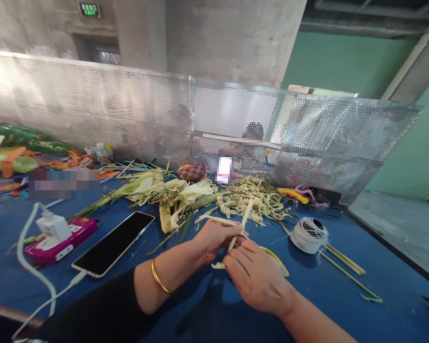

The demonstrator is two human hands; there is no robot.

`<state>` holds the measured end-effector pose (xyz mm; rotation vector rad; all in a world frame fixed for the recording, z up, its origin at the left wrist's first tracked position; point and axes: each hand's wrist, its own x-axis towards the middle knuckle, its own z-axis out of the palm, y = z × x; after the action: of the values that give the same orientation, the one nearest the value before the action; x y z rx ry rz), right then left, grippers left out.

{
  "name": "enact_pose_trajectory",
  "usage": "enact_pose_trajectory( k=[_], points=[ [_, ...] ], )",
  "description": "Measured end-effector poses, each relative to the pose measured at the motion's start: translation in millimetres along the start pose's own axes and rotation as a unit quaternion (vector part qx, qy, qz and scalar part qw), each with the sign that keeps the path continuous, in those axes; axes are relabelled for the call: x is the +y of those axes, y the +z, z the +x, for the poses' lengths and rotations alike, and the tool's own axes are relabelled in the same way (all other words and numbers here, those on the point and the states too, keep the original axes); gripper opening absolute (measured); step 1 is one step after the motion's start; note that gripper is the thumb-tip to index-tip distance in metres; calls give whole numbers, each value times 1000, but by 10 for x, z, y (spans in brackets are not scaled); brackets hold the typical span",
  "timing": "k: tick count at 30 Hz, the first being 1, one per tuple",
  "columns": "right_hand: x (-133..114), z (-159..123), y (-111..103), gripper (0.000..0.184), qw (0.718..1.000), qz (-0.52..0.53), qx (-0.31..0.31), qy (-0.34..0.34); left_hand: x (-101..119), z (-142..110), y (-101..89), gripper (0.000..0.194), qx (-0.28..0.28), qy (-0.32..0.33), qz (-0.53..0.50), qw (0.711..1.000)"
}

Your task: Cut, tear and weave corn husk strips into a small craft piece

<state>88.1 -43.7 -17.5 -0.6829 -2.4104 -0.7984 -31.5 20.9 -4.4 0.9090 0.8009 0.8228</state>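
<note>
Pale, flat corn husk strips [248,213] cross between my fingers above the blue table [200,314]. My left hand [214,238] pinches them where they overlap, thumb on top. My right hand [253,274] is closed around the lower strip ends, its fingertips meeting the left ones; what lies under its fingers is hidden. One strip points upward and another reaches left. A yellow curved piece [276,256] shows behind my right hand. Beyond my hands lie a pile of shredded husk [255,197] and larger dried corn husks [178,193].
Right of my hands sits a spool of white string [308,235] beside thin stalks [345,259]. On the left are a charging phone [114,243] and a magenta power strip [62,240]. A perforated metal screen [128,109] closes the table's back, with a lit phone [223,169] before it.
</note>
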Motion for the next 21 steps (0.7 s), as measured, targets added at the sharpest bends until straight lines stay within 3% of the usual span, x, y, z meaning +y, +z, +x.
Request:
enact_pose_trajectory(
  k=[6,8,11,14,18,21],
  points=[
    [21,14,-1,24,999,48,-3,13,0,9,-2,20,5,8,-16,1000],
    [100,-2,-38,19,995,72,22,68,22,8,-11,13,10,22,-16,1000],
    [261,-55,-90,23,973,19,52,223,58,13,-28,8,19,37,-17,999],
    [367,-99,-94,28,960,-7,-41,278,75,22,-35,10,37,17,-13,999],
    [390,-101,-87,34,944,88,-137,288,60,14,-9,9,69,36,52,996],
    [447,-94,-132,35,898,175,-166,369,55,-16,24,8,68,72,119,988]
  ],
)
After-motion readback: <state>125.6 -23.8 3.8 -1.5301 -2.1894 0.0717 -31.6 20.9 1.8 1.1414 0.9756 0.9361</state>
